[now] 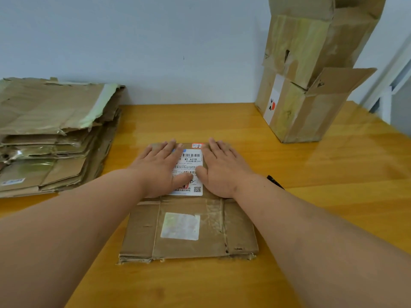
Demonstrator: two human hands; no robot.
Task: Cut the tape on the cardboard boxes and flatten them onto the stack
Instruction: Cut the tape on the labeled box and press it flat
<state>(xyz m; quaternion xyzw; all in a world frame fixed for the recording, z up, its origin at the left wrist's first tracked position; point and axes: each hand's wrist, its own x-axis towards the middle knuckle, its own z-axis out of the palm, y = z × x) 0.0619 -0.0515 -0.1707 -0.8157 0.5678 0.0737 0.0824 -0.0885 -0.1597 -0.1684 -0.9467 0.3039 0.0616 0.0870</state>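
At the table's [311,196] left edge the stack [51,134] of flattened cardboard is piled. The collapsed box [189,230] is laid flat at the table's middle, near the front edge; it is judged light, stiff and springy at its creases, best taken by its side edges. The left hand [159,172] and right hand [223,170] are spread flat and pressed on it, holding nothing. Unflattened boxes [311,85] are stood at the right rear corner.

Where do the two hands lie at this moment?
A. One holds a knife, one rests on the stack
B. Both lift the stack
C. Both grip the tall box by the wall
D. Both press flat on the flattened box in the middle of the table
D: the left hand and right hand lie palm down, fingers straight, on the flattened box.
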